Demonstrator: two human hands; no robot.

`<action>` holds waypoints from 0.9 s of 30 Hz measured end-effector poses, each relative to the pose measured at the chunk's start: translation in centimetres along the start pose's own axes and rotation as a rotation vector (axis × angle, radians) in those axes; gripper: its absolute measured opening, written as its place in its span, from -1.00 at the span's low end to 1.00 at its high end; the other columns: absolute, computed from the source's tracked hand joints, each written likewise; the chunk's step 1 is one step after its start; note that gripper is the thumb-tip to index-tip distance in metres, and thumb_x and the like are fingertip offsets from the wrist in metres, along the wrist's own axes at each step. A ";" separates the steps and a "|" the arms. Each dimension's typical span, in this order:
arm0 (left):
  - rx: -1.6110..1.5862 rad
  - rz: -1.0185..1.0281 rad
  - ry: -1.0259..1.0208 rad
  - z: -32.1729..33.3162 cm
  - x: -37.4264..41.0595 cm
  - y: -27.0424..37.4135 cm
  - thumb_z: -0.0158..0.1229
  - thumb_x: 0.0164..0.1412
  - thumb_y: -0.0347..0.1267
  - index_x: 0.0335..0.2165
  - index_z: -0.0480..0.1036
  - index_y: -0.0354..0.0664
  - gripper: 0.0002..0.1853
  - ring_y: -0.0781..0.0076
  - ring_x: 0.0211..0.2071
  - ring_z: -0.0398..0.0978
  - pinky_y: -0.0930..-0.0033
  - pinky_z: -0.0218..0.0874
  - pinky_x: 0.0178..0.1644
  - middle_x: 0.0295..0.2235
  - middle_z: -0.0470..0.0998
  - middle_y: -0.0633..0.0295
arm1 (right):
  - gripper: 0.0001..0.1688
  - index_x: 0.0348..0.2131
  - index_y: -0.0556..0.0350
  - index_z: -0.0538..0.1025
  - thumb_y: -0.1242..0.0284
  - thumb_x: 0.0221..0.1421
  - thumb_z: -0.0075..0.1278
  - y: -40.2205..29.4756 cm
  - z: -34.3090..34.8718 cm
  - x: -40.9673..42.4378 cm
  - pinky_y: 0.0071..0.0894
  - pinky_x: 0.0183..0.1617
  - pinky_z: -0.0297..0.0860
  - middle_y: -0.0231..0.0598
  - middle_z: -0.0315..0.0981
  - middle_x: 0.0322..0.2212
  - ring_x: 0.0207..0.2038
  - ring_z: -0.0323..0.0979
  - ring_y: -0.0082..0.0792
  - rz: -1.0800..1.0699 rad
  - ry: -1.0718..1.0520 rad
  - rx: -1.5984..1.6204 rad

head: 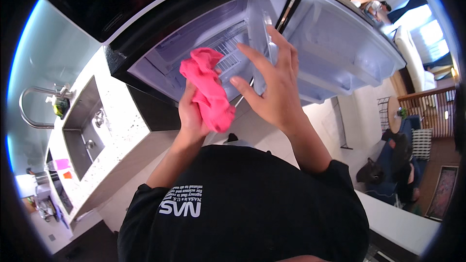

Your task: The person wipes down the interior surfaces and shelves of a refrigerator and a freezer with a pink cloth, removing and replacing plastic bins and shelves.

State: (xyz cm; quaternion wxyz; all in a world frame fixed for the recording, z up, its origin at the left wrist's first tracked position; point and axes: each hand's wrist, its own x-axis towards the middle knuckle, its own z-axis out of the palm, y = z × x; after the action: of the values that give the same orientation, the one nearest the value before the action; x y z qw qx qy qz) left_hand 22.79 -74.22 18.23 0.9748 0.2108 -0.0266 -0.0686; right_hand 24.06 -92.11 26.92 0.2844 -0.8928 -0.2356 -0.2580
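Observation:
My left hand [191, 112] grips a bunched bright pink cloth [211, 92], which bears some darker, damp-looking spots. My right hand [280, 83] is raised beside it, fingers spread and nothing held. Right behind those fingers stands a clear plastic panel [256, 25] at the opening of a freezer compartment. Whether the fingertips touch the panel cannot be told. Both hands are in front of the open compartment [160, 60], where a slotted grille [227, 58] shows at the back, partly covered by the cloth. To the right, the freezer door [327, 43] hangs open with its pale inner shelves showing.
On the left runs a speckled stone counter [123, 131] with a steel sink [78, 138] and a curved faucet [23, 105]. A black refrigerator door [91, 0] is above. A person [375, 9] is far off at upper right; another [404, 174] sits on a blue sofa.

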 end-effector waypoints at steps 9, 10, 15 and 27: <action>0.675 0.305 -0.343 0.2 10.7 -12.2 -0.46 0.32 0.08 0.28 -0.30 -0.12 -0.25 0.00 0.26 -0.10 0.17 -0.34 0.32 0.27 -0.10 0.02 | -0.39 0.20 0.28 0.09 0.26 0.30 -0.34 3.0 1.9 -0.9 -0.27 0.29 -0.10 0.05 0.03 0.16 0.25 -0.01 -0.12 0.361 0.019 0.388; 0.791 0.371 -0.355 -0.1 11.6 -12.5 -0.47 0.33 0.06 0.27 -0.31 -0.14 -0.27 -0.06 0.27 -0.13 0.15 -0.39 0.32 0.27 -0.13 -0.02 | -0.39 0.20 0.28 0.09 0.26 0.31 -0.36 3.3 1.7 -0.8 -0.27 0.29 -0.10 0.02 0.05 0.16 0.25 -0.01 -0.14 0.332 0.011 0.351; 0.987 0.506 -0.280 -1.3 18.3 -14.8 -0.40 0.35 -0.13 0.24 -0.19 -0.25 -0.37 -0.26 0.26 -0.20 -0.01 -0.46 0.31 0.25 -0.13 -0.17 | -0.44 0.16 0.27 0.17 0.29 0.31 -0.38 4.1 0.9 -0.5 -0.26 0.28 -0.07 -0.01 0.12 0.14 0.20 0.06 -0.15 0.265 0.009 0.285; 1.755 0.896 0.163 -9.2 32.0 -16.1 -0.01 0.07 -0.40 -0.21 0.38 -0.24 -0.73 -0.17 -0.02 0.26 -0.31 -0.05 0.09 0.00 0.26 -0.13 | -0.38 0.14 0.24 0.22 0.17 0.28 -0.39 4.7 1.9 -0.2 -0.19 0.24 -0.04 0.04 0.18 0.06 0.13 0.10 -0.06 0.208 0.003 0.148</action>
State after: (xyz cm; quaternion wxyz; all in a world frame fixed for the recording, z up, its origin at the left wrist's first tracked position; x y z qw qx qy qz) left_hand 53.26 -89.58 3.89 0.4076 0.8331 -0.0780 0.3657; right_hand 27.15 -94.40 23.66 0.3753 -0.8885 -0.1596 -0.2104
